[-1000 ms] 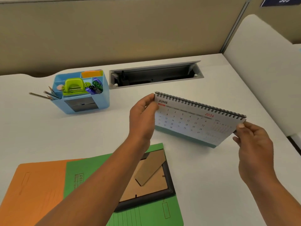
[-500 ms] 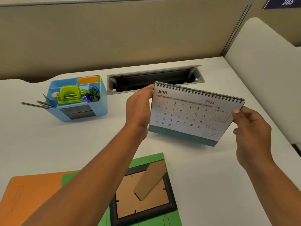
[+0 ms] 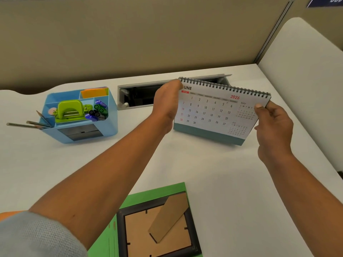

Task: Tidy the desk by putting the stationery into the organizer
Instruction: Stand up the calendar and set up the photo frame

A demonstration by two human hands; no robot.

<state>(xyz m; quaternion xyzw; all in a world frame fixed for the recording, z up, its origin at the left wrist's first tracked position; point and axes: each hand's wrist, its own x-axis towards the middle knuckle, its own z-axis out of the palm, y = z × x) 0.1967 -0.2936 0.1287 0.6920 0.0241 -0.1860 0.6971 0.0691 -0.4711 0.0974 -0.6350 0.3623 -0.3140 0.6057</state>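
Bench: smooth, matt white laminate look. Organizer: pale blue plastic, slight sheen. Punch: glossy green plastic, bright metal bars. Calendar: matt paper on black wire binding. Tray: matt grey metal by look. Folder: matt green card. Frame: black, satin; back of rough brown cardboard. Sleeve: grey knit cloth.

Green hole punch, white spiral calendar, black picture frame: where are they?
Green plastic hole punch (image 3: 69, 108), head view, on its handle.
White spiral-bound desk calendar (image 3: 209, 110), head view, on its June page.
Black picture frame (image 3: 137, 229), head view, on its cardboard back.
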